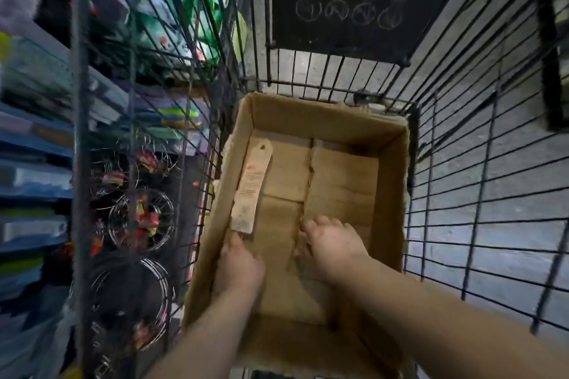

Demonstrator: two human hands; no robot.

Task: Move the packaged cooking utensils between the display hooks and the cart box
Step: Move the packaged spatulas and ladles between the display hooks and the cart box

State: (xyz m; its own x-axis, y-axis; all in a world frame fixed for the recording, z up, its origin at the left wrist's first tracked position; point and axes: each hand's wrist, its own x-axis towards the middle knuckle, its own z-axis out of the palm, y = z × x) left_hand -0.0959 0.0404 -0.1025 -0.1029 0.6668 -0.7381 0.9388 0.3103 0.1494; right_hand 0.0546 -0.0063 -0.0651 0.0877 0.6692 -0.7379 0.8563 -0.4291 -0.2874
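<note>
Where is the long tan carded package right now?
Head view: the long tan carded package lies flat inside the brown cardboard box, along its left wall, its near end at the left hand.

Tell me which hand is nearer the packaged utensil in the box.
Left. The left hand is at the near end of the packaged utensil; the right hand sits apart to its right, low in the cardboard box.

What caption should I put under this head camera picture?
Inside the cardboard box in a wire cart, the left hand touches a packaged utensil while the right hand rests nearby.
</note>
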